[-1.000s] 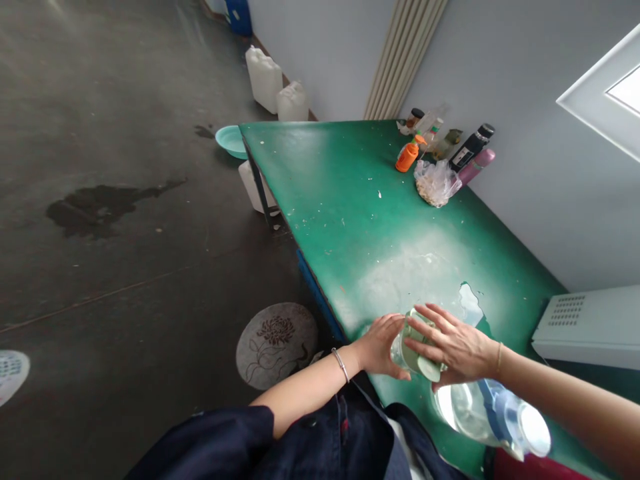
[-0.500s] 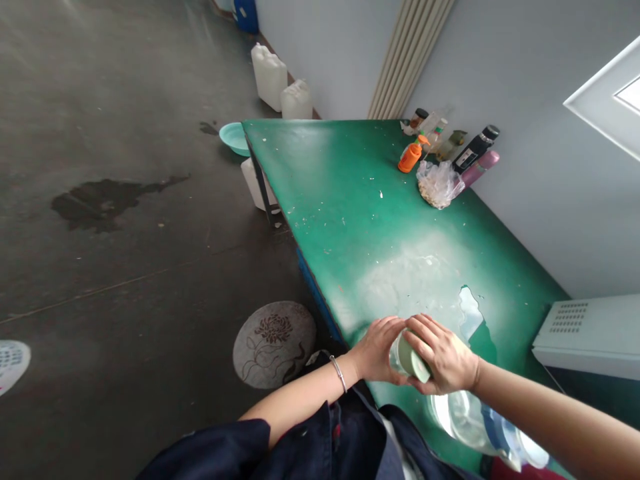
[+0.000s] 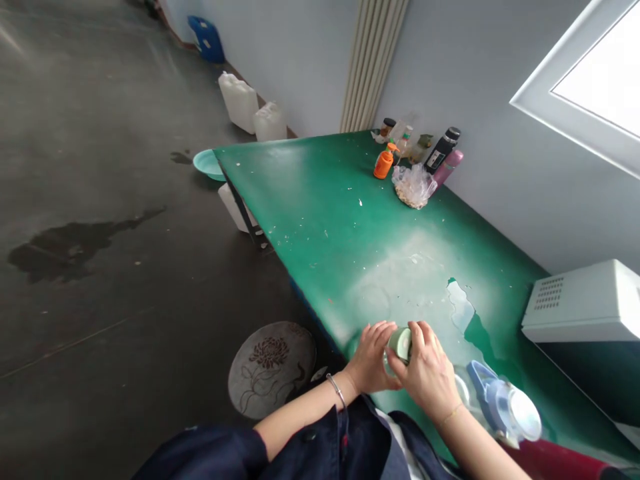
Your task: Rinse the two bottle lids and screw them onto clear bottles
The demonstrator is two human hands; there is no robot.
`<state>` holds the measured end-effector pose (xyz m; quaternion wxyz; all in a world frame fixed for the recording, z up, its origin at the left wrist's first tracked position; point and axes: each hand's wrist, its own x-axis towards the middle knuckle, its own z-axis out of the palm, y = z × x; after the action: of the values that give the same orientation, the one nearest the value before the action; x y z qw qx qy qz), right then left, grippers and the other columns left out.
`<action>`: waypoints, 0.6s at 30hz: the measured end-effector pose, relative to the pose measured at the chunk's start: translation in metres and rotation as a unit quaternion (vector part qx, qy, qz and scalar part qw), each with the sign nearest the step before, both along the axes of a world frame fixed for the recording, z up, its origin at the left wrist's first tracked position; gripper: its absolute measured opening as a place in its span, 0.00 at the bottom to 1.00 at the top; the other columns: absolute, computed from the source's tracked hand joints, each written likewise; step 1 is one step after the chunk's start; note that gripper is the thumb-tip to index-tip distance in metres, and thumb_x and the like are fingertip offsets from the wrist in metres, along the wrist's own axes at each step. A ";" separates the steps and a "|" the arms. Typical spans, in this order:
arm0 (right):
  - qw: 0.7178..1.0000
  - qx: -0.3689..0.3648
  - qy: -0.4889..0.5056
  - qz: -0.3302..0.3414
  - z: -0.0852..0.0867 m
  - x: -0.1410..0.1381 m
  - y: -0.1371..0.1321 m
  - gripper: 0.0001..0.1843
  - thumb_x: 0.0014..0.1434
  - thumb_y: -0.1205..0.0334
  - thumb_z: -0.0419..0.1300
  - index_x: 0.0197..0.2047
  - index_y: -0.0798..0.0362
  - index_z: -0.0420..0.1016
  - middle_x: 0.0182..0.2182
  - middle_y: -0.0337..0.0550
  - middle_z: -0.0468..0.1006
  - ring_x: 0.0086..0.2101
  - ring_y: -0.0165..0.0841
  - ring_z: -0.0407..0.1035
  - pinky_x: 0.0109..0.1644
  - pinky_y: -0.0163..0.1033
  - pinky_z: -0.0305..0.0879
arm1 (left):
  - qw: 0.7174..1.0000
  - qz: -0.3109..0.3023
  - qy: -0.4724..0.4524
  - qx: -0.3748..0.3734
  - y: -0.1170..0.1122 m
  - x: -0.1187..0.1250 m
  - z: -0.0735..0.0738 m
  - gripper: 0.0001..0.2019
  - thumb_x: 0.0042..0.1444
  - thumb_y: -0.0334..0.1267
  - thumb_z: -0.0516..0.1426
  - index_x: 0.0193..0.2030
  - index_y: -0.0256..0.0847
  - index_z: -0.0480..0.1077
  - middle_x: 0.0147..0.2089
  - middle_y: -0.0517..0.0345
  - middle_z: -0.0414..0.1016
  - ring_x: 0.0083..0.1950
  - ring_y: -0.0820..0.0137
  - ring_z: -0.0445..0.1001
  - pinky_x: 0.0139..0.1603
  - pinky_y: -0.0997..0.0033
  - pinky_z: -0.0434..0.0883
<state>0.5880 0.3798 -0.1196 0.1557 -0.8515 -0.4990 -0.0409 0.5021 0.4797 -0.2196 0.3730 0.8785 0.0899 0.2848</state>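
Both of my hands are closed round a small clear bottle with a pale green cap at the near edge of the green table. My left hand wraps the bottle's body from the left. Over the green cap, my right hand has its fingers curled. Most of the bottle is hidden by my fingers. A clear water jug with a light blue lid lies just right of my right wrist.
A puddle lies on the table beyond my hands. A white appliance stands at the right. Bottles, an orange pump bottle and a plastic bag crowd the far wall. On the floor are a round mat, a teal basin and white canisters.
My right hand has shifted from lying over the cap with fingers stretched to gripping it closely. Both hands have drawn nearer together, and the view has swung left and up.
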 end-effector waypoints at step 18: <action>0.979 0.011 0.129 0.155 0.042 0.051 -0.013 0.47 0.45 0.48 0.64 0.61 0.58 0.50 0.55 0.59 0.59 0.51 0.47 0.61 0.55 0.50 0.63 | 0.995 -0.085 -0.016 -0.051 0.017 0.011 0.073 0.45 0.37 0.52 0.65 0.61 0.42 0.52 0.55 0.50 0.63 0.56 0.59 0.63 0.59 0.59 0.63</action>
<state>0.6394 0.3670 -0.0772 0.2327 -0.7599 -0.6006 0.0881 0.5129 0.4968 -0.1466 0.4417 0.8581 0.0229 0.2610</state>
